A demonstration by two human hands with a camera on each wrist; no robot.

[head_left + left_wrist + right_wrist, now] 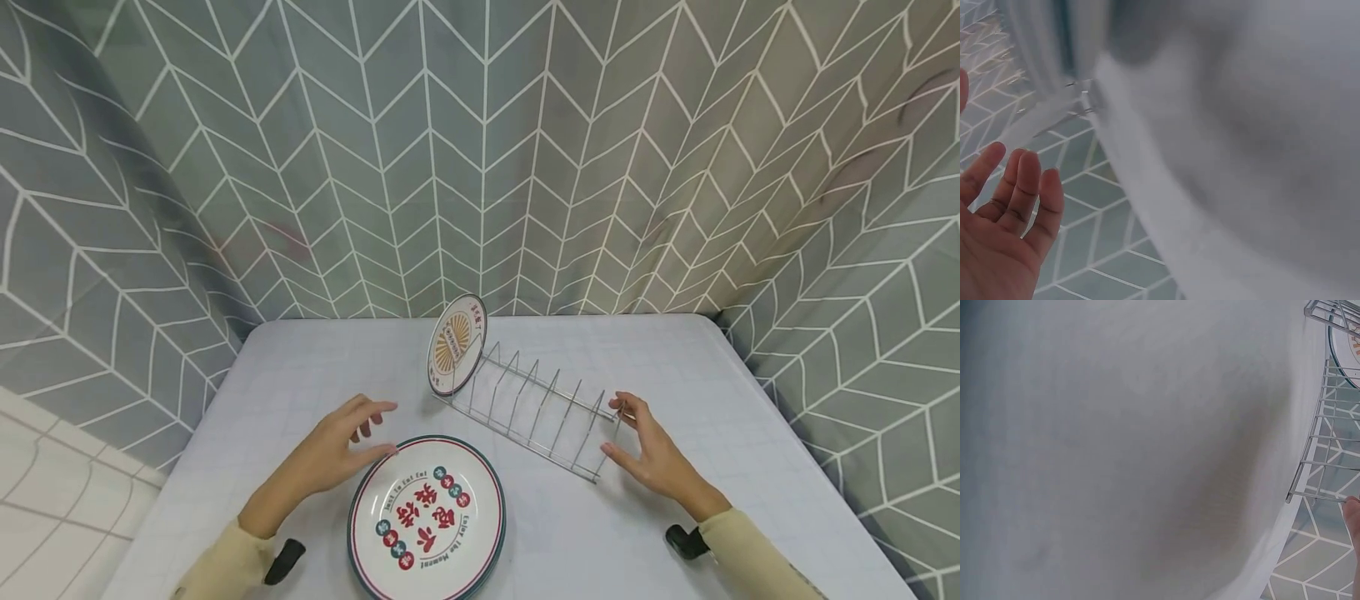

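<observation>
A stack of round plates (427, 521) with dark green rims lies on the table, the top one printed with red characters. My left hand (341, 442) is held at the stack's upper left edge, fingers spread, thumb tip near the rim; its palm and fingers (1027, 194) show empty in the left wrist view. To the right stands a wire dish rack (536, 412), set at a slant. A plate (457, 344) with an orange sunburst print leans upright in its far left end. My right hand (652, 454) is at the rack's right end, thumb and fingers apart, fingertips right at the end wire.
A white cloth covers the table (300, 358). Behind and beside it hangs a grey-green curtain (510, 167) with white chevron lines. Dark wrist devices (285, 562) sit under both forearms.
</observation>
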